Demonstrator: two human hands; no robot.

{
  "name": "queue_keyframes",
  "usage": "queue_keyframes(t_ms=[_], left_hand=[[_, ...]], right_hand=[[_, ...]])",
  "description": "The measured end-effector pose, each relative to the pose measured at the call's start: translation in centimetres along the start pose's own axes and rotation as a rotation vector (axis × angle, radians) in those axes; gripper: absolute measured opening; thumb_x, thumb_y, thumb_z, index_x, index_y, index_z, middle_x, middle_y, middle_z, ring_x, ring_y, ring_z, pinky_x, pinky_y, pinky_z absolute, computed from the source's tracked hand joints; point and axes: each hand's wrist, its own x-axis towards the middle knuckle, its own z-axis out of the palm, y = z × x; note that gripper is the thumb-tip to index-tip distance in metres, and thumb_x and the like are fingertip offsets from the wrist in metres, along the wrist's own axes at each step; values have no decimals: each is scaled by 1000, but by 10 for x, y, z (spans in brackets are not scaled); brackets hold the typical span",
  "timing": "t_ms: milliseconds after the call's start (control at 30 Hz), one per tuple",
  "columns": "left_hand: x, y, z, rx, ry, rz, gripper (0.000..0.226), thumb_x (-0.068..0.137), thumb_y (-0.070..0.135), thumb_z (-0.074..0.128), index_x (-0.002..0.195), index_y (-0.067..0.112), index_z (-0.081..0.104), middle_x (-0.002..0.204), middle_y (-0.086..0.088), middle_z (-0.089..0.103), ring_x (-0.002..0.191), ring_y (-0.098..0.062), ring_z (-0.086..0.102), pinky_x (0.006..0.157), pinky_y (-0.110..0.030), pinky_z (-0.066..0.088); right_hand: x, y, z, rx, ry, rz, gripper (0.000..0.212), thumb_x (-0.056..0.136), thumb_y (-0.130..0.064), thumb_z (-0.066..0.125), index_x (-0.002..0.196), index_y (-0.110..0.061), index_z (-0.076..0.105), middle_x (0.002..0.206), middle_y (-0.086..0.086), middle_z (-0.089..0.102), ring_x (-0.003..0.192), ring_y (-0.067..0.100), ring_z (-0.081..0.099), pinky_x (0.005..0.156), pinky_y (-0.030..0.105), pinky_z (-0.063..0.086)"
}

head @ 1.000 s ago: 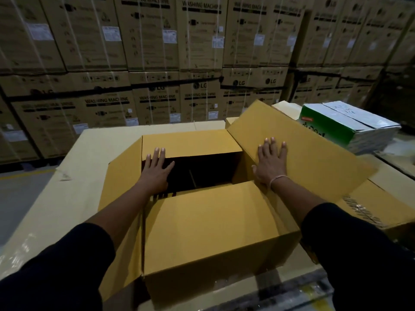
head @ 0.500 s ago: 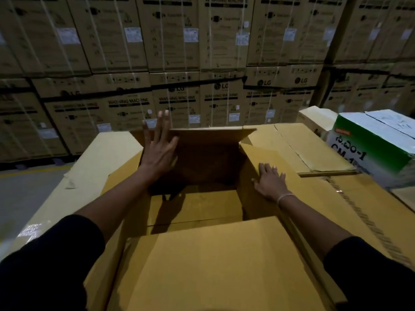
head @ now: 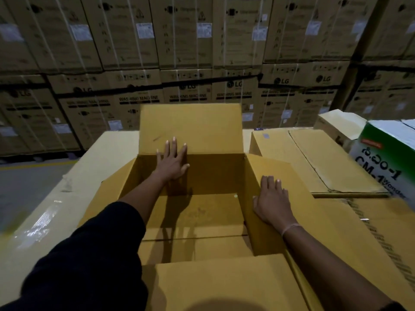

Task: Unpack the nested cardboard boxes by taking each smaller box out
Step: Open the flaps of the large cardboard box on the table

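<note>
Open cardboard box (head: 125, 176) centre on pale surface (head: 67, 194); smaller box (head: 197, 216) nested inside, flaps closed. Left hand (head: 171, 162) flat, fingers spread, pressing far flap (head: 190, 129). Right hand (head: 272, 202) flat on right flap (head: 298, 221). Since 0.5 s ago, far flap now upright. Green-white carton (head: 386, 158) far right, cut off, blurred.

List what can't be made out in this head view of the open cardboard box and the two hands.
- Near part of the open box interior: hidden by the near flap and left sleeve.
- Whether the closed flaps inside are a smaller box: cannot tell.
- Left hand and right hand palms: face down on cardboard.
- Green and white box: cut off by the right edge, lettering blurred.
- Labels on the stacked cartons: too blurred.
</note>
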Motion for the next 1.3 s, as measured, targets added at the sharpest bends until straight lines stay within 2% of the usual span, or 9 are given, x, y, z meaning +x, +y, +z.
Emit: queue_keyframes(t_ms=[300,433,567,700,800,867,1067,1167,1300], left_hand=[[-27,-4,-6,-123,-197,7,86,101,51,52,164,26,-1,169,-6,-19,155,-35,-15,121,-63,7],[-77,9,-27,-201,-478,0,77,101,57,48,163,26,15,170,-7,13,155,-33,17,123,-51,19],[-138,22,-26,-272,-687,58,75,96,68,45,156,24,38,157,-3,44,141,-26,46,116,-48,37],[-198,29,-45,-537,-884,48,70,100,65,38,148,16,50,132,-4,68,121,-20,65,110,-44,47],[-236,28,-71,-587,-892,48,67,101,65,35,138,14,61,127,-8,69,119,-25,66,108,-46,50],[-259,30,-92,-546,-861,67,62,102,62,38,133,15,65,128,-8,68,118,-25,65,107,-46,50],[-321,33,-151,-516,-481,194,38,103,46,52,122,16,64,118,-7,66,104,-21,66,87,-33,55],[-354,34,-186,-503,-343,280,34,104,42,51,123,15,63,113,-5,65,97,-19,66,74,-27,51],[-395,34,-229,-547,-322,317,36,103,42,52,129,20,62,120,-3,66,102,-19,69,78,-29,56]], right_hand=[[-4,-1,-4,36,-12,-11,74,107,-42,43,162,-3,11,169,20,13,155,45,14,123,58,23],[-15,-6,-15,99,-8,-78,72,106,-44,47,160,-5,20,167,17,20,154,42,18,123,57,24],[-34,-16,-30,30,-28,-267,67,107,-50,44,157,-7,38,168,13,27,157,33,17,128,50,9],[-77,-42,-60,91,-411,-282,69,105,-64,32,130,-12,71,114,5,74,116,27,64,115,45,36],[-109,-64,-92,265,-767,-161,84,99,-76,21,126,-17,74,116,2,74,114,21,67,113,46,43],[-129,-72,-110,306,-831,-84,86,98,-77,22,130,-15,71,124,5,70,117,25,65,109,46,47],[-185,-88,-175,340,-573,-26,76,99,-75,33,146,-19,55,136,-2,56,129,25,52,104,41,41],[-213,-89,-210,386,-423,-50,72,101,-69,37,139,-13,61,144,8,59,125,31,58,95,39,49],[-266,-90,-254,388,-325,-65,50,103,-61,44,112,-19,67,134,13,63,113,25,63,85,34,53]])
